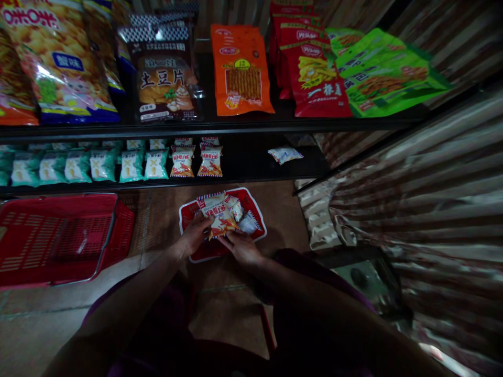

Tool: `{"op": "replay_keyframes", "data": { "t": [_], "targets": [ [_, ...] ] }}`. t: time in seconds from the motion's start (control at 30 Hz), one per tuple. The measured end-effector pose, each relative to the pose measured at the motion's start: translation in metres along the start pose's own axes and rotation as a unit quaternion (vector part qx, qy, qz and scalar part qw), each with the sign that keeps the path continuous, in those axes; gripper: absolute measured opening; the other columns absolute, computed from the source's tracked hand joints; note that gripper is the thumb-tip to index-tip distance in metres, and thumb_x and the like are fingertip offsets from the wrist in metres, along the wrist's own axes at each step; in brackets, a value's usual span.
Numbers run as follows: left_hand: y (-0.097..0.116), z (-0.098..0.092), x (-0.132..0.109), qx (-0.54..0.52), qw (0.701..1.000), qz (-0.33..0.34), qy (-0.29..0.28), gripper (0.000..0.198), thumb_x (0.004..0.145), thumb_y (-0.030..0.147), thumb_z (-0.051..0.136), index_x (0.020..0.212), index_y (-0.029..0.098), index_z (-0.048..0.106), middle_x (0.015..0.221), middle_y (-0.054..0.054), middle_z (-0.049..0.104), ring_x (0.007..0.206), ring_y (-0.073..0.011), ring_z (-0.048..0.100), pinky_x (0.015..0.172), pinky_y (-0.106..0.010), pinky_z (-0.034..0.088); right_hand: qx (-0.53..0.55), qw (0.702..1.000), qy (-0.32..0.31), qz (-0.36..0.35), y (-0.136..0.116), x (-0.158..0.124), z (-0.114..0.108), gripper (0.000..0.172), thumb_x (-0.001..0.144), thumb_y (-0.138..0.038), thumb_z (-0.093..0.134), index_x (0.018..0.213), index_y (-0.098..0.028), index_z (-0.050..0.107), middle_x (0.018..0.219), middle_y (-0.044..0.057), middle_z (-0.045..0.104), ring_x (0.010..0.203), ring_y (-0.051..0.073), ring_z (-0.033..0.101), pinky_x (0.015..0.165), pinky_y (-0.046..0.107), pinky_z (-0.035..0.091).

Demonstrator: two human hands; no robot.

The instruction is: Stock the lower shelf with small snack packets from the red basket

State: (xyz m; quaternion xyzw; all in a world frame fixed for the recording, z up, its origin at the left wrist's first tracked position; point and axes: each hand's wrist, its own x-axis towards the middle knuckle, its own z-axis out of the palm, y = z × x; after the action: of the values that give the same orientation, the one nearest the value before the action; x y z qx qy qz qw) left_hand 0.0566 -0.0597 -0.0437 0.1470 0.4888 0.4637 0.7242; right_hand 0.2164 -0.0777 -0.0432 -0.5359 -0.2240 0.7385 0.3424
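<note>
Between both hands is a small white and orange snack packet (220, 217), its printed front facing up. My left hand (196, 233) grips its left side with the thumb on top. The fingers of my right hand (242, 248) close on its lower right edge. Beneath it stands a small red basket (257, 205) with a white rim, on the floor. More small packets (248, 222) lie inside the basket, partly covered by the one I hold.
Ahead, a low black shelf (243, 167) bears rows of teal packets (104, 165), a few orange-and-white packets (210, 159) and one packet lying flat (285, 154). Larger snack bags (243, 73) line the shelf above. A big red shopping basket (78, 235) is at left; corrugated sheeting (432, 173) at right.
</note>
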Motion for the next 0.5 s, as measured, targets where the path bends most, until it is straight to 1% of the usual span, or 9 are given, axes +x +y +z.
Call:
{"op": "replay_keyframes", "data": {
  "t": [0.07, 0.13, 0.2, 0.27, 0.3, 0.37, 0.5],
  "targets": [
    [-0.002, 0.002, 0.002, -0.001, 0.999, 0.035, -0.002, 0.045, 0.064, 0.033, 0.08, 0.103, 0.022, 0.062, 0.098, -0.005, 0.071, 0.086, -0.0187, 0.068, 0.073, -0.029, 0.052, 0.02, 0.999, -0.003, 0.027, -0.003, 0.001, -0.001, 0.014, 0.067, -0.028, 0.072, 0.073, -0.024, 0.061, 0.08, 0.0, 0.068, 0.086, 0.018, 0.066, 0.086, 0.035, 0.053],
    [0.002, 0.003, 0.002, 0.008, 0.998, 0.063, -0.004, 0.046, 0.063, 0.033, 0.08, 0.104, 0.021, 0.062, 0.098, -0.006, 0.071, 0.087, -0.0197, 0.068, 0.075, -0.03, 0.052, 0.037, 0.998, 0.026, 0.045, -0.011, 0.005, -0.007, 0.019, 0.062, -0.019, 0.072, 0.077, -0.023, 0.061, 0.078, -0.001, 0.068, 0.08, 0.017, 0.066, 0.084, 0.034, 0.053],
    [0.006, 0.005, -0.001, 0.034, 0.997, 0.069, 0.009, 0.046, 0.061, 0.032, 0.08, 0.102, 0.02, 0.062, 0.097, -0.007, 0.071, 0.085, -0.0209, 0.068, 0.072, -0.031, 0.053, 0.042, 0.995, 0.092, 0.019, -0.024, 0.014, -0.015, 0.028, 0.058, -0.01, 0.068, 0.081, -0.024, 0.061, 0.077, -0.003, 0.068, 0.077, 0.015, 0.065, 0.081, 0.031, 0.053],
    [0.01, 0.007, -0.005, 0.071, 0.996, 0.054, 0.033, 0.044, 0.059, 0.032, 0.082, 0.097, 0.019, 0.063, 0.094, -0.007, 0.071, 0.082, -0.0213, 0.068, 0.067, -0.03, 0.053, 0.033, 0.989, 0.138, -0.038, -0.041, 0.023, -0.023, 0.03, 0.059, -0.009, 0.065, 0.084, -0.024, 0.063, 0.082, -0.002, 0.069, 0.078, 0.014, 0.064, 0.079, 0.029, 0.052],
    [0.01, 0.009, -0.007, 0.089, 0.994, 0.044, 0.043, 0.044, 0.057, 0.032, 0.083, 0.095, 0.02, 0.064, 0.092, -0.007, 0.071, 0.08, -0.0212, 0.068, 0.065, -0.029, 0.053, 0.022, 0.989, 0.131, -0.06, -0.049, 0.027, -0.026, 0.028, 0.061, -0.01, 0.064, 0.085, -0.023, 0.065, 0.086, -0.001, 0.07, 0.082, 0.015, 0.064, 0.08, 0.028, 0.051],
    [0.008, 0.011, -0.009, 0.119, 0.991, 0.029, 0.045, 0.042, 0.057, 0.032, 0.083, 0.093, 0.02, 0.064, 0.094, -0.007, 0.071, 0.079, -0.0212, 0.067, 0.065, -0.03, 0.053, 0.017, 0.989, 0.12, -0.09, -0.063, 0.032, -0.029, 0.019, 0.064, -0.015, 0.066, 0.083, -0.022, 0.067, 0.085, 0.001, 0.07, 0.082, 0.015, 0.064, 0.081, 0.028, 0.05],
    [0.002, 0.019, -0.012, 0.149, 0.989, 0.018, 0.008, 0.038, 0.061, 0.032, 0.081, 0.093, 0.02, 0.065, 0.099, -0.008, 0.07, 0.085, -0.0227, 0.067, 0.071, -0.034, 0.054, -0.009, 0.988, 0.041, -0.148, -0.082, 0.031, -0.027, 0.016, 0.066, -0.024, 0.072, 0.082, -0.021, 0.071, 0.084, 0.0, 0.071, 0.081, 0.013, 0.063, 0.08, 0.025, 0.048]
  ]
}}
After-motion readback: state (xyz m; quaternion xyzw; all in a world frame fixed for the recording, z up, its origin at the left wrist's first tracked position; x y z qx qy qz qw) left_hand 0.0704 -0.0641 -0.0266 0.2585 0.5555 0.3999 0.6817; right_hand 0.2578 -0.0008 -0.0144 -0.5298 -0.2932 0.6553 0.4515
